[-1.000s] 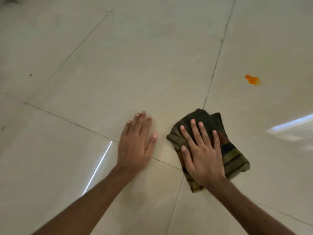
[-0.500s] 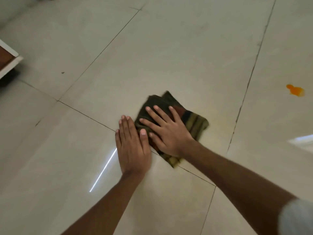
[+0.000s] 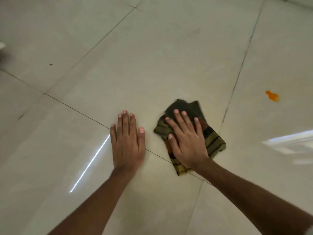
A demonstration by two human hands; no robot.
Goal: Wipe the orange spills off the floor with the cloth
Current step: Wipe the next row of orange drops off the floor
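Note:
A folded dark cloth [image 3: 213,138] with olive and reddish stripes lies on the pale tiled floor [image 3: 152,56]. My right hand [image 3: 186,139] presses flat on it with straight, spread fingers. My left hand [image 3: 127,139] rests flat on the bare tile to the cloth's left, a small gap between them. One orange spill [image 3: 272,96] sits on the tile to the upper right, well apart from the cloth and beyond a grout line.
Dark grout lines cross the glossy floor. A small dark speck [image 3: 50,64] lies at the far left. A bright light streak [image 3: 89,163] reflects beside my left hand, and a window glare [image 3: 291,141] shines at the right edge.
My right hand slid the cloth back to the right, away from my left hand, which it touched half a second ago. The left hand stayed planted on the floor.

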